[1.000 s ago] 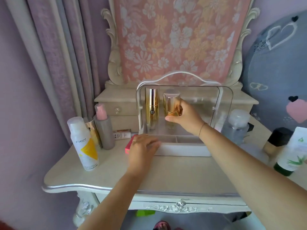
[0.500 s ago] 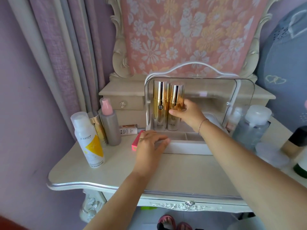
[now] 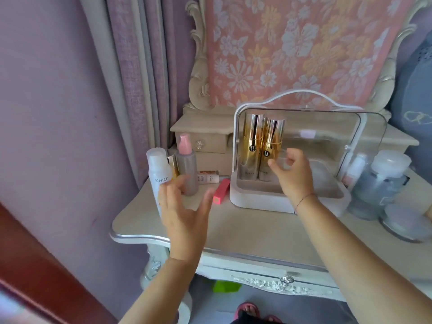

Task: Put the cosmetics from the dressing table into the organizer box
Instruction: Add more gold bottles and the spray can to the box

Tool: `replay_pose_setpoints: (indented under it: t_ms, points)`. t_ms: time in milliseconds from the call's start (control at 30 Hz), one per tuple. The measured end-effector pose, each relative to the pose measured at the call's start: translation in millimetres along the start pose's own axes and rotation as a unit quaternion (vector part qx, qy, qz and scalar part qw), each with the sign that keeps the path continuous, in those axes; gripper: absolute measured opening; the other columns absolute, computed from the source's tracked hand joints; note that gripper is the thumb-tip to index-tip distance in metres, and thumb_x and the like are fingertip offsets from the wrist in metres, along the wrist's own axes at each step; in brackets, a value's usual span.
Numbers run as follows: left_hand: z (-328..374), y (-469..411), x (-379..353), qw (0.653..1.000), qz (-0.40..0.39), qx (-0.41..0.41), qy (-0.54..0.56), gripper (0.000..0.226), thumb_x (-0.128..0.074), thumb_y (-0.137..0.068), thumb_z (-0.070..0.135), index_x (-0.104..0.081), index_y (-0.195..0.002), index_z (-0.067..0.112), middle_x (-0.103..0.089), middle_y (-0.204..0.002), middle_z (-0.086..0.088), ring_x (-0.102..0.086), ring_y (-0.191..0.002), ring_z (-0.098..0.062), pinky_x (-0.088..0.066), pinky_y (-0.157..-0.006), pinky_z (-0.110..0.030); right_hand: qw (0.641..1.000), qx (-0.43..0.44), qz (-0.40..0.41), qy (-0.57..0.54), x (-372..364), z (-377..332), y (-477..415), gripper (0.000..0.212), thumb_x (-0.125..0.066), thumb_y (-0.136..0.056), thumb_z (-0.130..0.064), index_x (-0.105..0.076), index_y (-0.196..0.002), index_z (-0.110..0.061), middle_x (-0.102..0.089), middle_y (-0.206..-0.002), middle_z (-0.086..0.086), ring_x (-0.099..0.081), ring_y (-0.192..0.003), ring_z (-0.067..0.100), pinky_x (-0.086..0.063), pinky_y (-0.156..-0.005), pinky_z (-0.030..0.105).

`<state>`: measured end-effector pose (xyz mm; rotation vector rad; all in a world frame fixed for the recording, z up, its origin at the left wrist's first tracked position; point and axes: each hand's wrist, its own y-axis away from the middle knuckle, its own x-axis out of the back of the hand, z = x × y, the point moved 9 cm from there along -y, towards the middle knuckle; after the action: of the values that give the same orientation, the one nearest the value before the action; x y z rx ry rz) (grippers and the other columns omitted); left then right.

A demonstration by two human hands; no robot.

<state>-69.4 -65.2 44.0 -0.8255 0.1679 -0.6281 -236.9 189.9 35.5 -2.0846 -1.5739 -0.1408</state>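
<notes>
A white organizer box with a clear raised lid stands on the cream dressing table. Two gold bottles stand upright side by side in its left back corner. My right hand hovers open just right of them, holding nothing. My left hand is open above the table's left part, in front of a white KHIO spray bottle, a grey bottle with pink cap, a small beige tube lying flat and a pink stick.
A gold bottle stands half hidden behind the spray bottle. A large clear bottle, a round jar and a small pink-white bottle sit right of the box. Small drawers and a fabric-covered mirror frame stand behind.
My right hand let go of the second gold bottle, which now stands beside the first. My left hand lifted off the table by the box and moved left, fingers spread.
</notes>
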Motion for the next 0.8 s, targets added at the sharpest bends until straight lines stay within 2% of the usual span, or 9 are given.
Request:
replay_pose_setpoints:
  t_ms: [100, 167, 233, 300, 367, 500, 633, 733, 800]
  points:
    - [-41.8, -14.7, 54.8, 0.985, 0.122, 0.093, 0.077, 0.023, -0.053, -0.088, 0.042, -0.049, -0.104, 0.026, -0.049, -0.091, 0.006, -0.049, -0.082, -0.004, -0.039, -0.077, -0.014, 0.984, 0.124, 0.118, -0.053, 21.5, -44.8, 53.7, 0.028, -0.065, -0.085, -0.014, -0.055, -0.110, -0.008, -0.054, -0.105, -0.001, -0.056, -0.097, 0.018, -0.041, -0.081, 0.008]
    - [-84.0, -28.3, 69.8, 0.961, 0.138, 0.205, 0.121, 0.021, -0.050, -0.083, 0.047, -0.053, -0.094, 0.029, -0.055, -0.088, 0.013, -0.052, -0.078, 0.007, -0.039, -0.077, -0.011, 0.978, 0.169, 0.080, -0.093, 5.8, -67.5, 83.7, 0.017, -0.063, -0.085, -0.010, -0.056, -0.101, -0.010, -0.058, -0.097, -0.001, -0.058, -0.085, 0.013, -0.046, -0.077, 0.009]
    - [-126.0, -40.8, 54.2, 0.932, 0.041, 0.320, 0.164, 0.023, -0.053, -0.078, 0.050, -0.059, -0.092, 0.033, -0.062, -0.095, 0.010, -0.056, -0.086, 0.000, -0.044, -0.090, -0.024, 0.978, 0.165, -0.017, -0.126, -29.5, -79.8, 102.8, 0.015, -0.065, -0.085, -0.009, -0.057, -0.098, -0.011, -0.060, -0.092, 0.000, -0.060, -0.080, 0.010, -0.049, -0.073, 0.011]
    - [-148.4, -46.5, 26.1, 0.903, -0.101, 0.372, 0.189, 0.032, -0.054, -0.086, 0.045, -0.063, -0.109, 0.025, -0.064, -0.117, -0.001, -0.058, -0.106, -0.012, -0.040, -0.105, -0.040, 0.973, 0.123, -0.124, -0.152, -71.7, -82.8, 116.1, 0.018, -0.067, -0.084, -0.009, -0.058, -0.100, -0.010, -0.061, -0.094, -0.001, -0.061, -0.080, 0.007, -0.049, -0.071, 0.011]
    - [-151.6, -47.7, -0.6, 0.871, -0.209, 0.377, 0.238, 0.038, -0.050, -0.093, 0.038, -0.059, -0.120, 0.014, -0.063, -0.122, -0.008, -0.055, -0.116, -0.024, -0.037, -0.108, -0.044, 0.966, 0.076, -0.188, -0.160, -105.8, -77.4, 123.9, 0.021, -0.068, -0.083, -0.011, -0.058, -0.101, -0.011, -0.061, -0.098, -0.002, -0.061, -0.081, 0.007, -0.047, -0.071, 0.007]
    - [-139.0, -45.3, -28.9, 0.820, -0.354, 0.340, 0.294, 0.042, -0.058, -0.084, 0.053, -0.061, -0.116, 0.026, -0.066, -0.108, -0.002, -0.058, -0.105, -0.021, -0.045, -0.097, -0.042, 0.961, 0.026, -0.221, -0.162, -139.1, -63.0, 128.3, 0.028, -0.072, -0.081, -0.019, -0.056, -0.104, -0.020, -0.062, -0.105, -0.004, -0.062, -0.088, 0.010, -0.048, -0.076, 0.013]
    - [-145.2, -49.3, -35.9, 0.812, -0.378, 0.320, 0.310, 0.044, -0.068, -0.079, 0.047, -0.060, -0.116, 0.026, -0.068, -0.105, 0.001, -0.061, -0.101, -0.021, -0.046, -0.095, -0.046, 0.962, 0.034, -0.227, -0.149, -154.7, -63.5, 132.7, 0.050, -0.079, -0.073, -0.024, -0.052, -0.115, -0.022, -0.057, -0.116, -0.004, -0.058, -0.102, 0.011, -0.048, -0.088, 0.022]
    - [-147.4, -55.2, -35.4, 0.821, -0.383, 0.297, 0.302, 0.041, -0.068, -0.081, 0.038, -0.060, -0.119, 0.023, -0.070, -0.106, 0.001, -0.064, -0.100, -0.020, -0.050, -0.091, -0.044, 0.968, 0.062, -0.203, -0.130, -164.6, -74.9, 140.5, 0.060, -0.082, -0.065, -0.031, -0.048, -0.114, -0.027, -0.055, -0.116, -0.008, -0.052, -0.107, 0.006, -0.040, -0.093, 0.017]
    - [-147.9, -57.3, -34.7, 0.825, -0.386, 0.292, 0.292, 0.038, -0.070, -0.081, 0.033, -0.062, -0.116, 0.022, -0.071, -0.104, -0.001, -0.066, -0.098, -0.021, -0.052, -0.089, -0.043, 0.972, 0.065, -0.184, -0.131, -173.6, -83.0, 146.8, 0.060, -0.081, -0.061, -0.038, -0.050, -0.111, -0.027, -0.057, -0.110, -0.011, -0.053, -0.103, 0.002, -0.039, -0.087, 0.010]
